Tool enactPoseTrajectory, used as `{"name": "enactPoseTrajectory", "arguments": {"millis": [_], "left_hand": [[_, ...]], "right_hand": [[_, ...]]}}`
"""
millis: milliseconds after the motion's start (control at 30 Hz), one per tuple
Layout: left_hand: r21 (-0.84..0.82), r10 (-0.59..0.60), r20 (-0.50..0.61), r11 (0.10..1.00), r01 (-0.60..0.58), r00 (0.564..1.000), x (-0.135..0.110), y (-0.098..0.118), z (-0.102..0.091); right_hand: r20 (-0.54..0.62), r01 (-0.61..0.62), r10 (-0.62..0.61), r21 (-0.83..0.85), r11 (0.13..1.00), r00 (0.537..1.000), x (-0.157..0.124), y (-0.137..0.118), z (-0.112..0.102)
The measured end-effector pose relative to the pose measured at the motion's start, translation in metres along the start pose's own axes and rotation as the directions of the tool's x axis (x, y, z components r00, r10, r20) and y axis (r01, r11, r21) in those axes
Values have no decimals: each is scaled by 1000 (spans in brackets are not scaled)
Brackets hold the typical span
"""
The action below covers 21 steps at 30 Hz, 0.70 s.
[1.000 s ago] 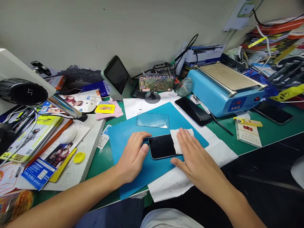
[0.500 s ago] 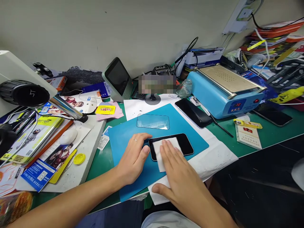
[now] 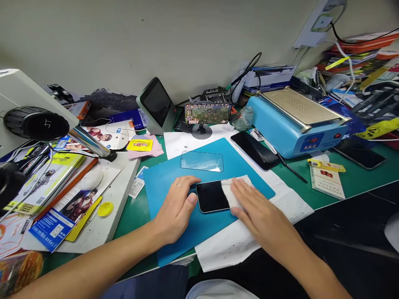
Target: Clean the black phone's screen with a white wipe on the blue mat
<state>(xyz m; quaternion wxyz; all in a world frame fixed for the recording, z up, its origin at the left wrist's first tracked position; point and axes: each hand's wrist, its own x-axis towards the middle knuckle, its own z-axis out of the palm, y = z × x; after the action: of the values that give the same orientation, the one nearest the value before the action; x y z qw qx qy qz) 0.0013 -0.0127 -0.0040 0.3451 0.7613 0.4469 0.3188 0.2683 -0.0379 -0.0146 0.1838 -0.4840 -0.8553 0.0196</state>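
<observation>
A black-screened smartphone [image 3: 212, 197] lies face up on a blue work mat [image 3: 170, 245]. My left hand [image 3: 177, 205] grips its left end, index finger at the top corner and thumb near the side edge. Under the fingers of my right hand [image 3: 257, 203] a folded white wipe [image 3: 229, 192] is pressed flat against the right part of the screen, which the hand and wipe cover. Behind the phone, a clear screen protector [image 3: 202, 161] with a thin black border rests on the mat, apart from both hands.
A second dark phone [image 3: 254, 149] lies behind right, beside a blue heating machine [image 3: 280, 124]. At the back, a phone on a stand [image 3: 208, 113] shows a colourful picture. A microscope arm [image 3: 37, 122] and stacked packages [image 3: 46, 178] crowd the left. A cigarette box [image 3: 326, 182] sits at right.
My right hand has slid the wipe rightward across the phone, uncovering the screen's left and middle part. My left hand stays at the phone's left end.
</observation>
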Motion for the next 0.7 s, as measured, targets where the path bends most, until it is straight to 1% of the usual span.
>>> {"name": "enactPoseTrajectory", "arguments": {"millis": [67, 100, 167, 267, 333, 400, 467, 533, 567, 633, 667, 700], "left_hand": [[-4, -8, 3, 1000, 8, 1000, 0, 1, -1], [-6, -9, 5, 1000, 9, 1000, 0, 1, -1], [-9, -12, 8, 1000, 12, 1000, 0, 2, -1], [-4, -12, 11, 1000, 12, 1000, 0, 3, -1], [3, -12, 18, 1000, 12, 1000, 0, 2, -1], [7, -13, 22, 1000, 12, 1000, 0, 1, -1], [10, -15, 21, 1000, 15, 1000, 0, 1, -1], [16, -18, 24, 1000, 18, 1000, 0, 1, -1], [19, -20, 26, 1000, 19, 999, 0, 2, -1], [24, -20, 30, 1000, 20, 999, 0, 3, -1], [27, -20, 30, 999, 19, 999, 0, 4, -1], [29, -19, 29, 999, 18, 999, 0, 4, -1]], "right_hand": [[22, -71, 71, -8, 997, 997, 1, 10, -5], [10, -95, 95, -2, 995, 995, 0, 13, -6], [-58, -132, 133, 22, 991, 989, -7, 13, -5], [-194, -144, 155, 71, 987, 969, -25, 10, -4], [-244, -168, 188, 103, 980, 951, -32, 9, -10], [-260, -225, 250, 124, 966, 933, -27, 12, -22], [-259, -283, 307, 126, 951, 916, -8, 19, -37], [-281, -307, 328, 117, 945, 902, 21, 28, -49], [-277, -306, 328, 122, 944, 903, 38, 32, -53], [-198, -281, 293, 84, 956, 936, 70, 39, -55], [-152, -251, 254, 35, 967, 955, 84, 41, -54], [-117, -225, 226, 25, 974, 967, 95, 41, -50]]}}
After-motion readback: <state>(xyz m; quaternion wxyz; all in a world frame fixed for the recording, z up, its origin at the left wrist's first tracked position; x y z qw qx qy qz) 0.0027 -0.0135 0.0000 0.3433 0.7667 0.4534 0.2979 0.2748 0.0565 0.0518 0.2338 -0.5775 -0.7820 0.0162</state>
